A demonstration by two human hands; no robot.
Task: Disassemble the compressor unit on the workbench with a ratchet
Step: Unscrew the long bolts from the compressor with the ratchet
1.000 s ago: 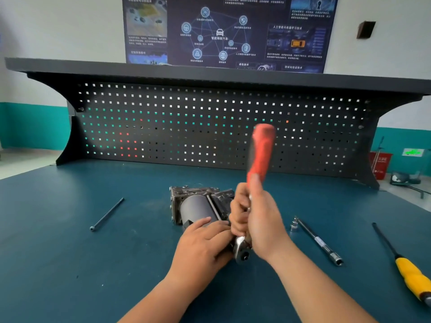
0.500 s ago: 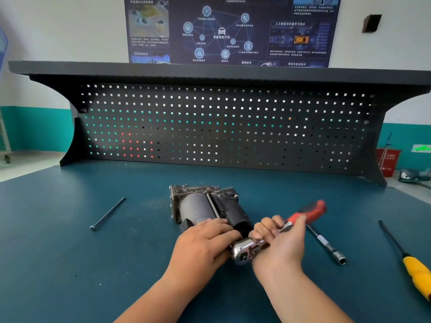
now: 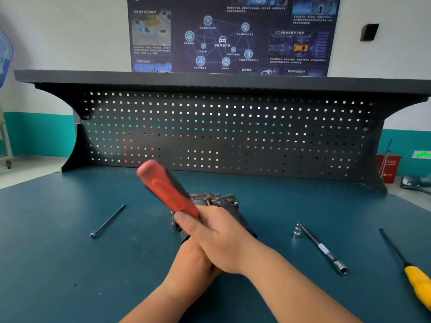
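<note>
The dark metal compressor unit lies in the middle of the blue workbench, mostly hidden behind my hands. My right hand is shut on the ratchet, whose red handle points up and to the left; the ratchet head is hidden. My left hand lies under the right one, pressed against the near end of the compressor; its fingers are covered, so its grip cannot be made out.
A long black bolt lies on the left. To the right lie a small socket, a chrome extension bar and a yellow-handled screwdriver. A black pegboard closes the back of the bench.
The ratchet handle has swung from lying low to the right over to up and left. My right hand moved with it and now covers my left hand.
</note>
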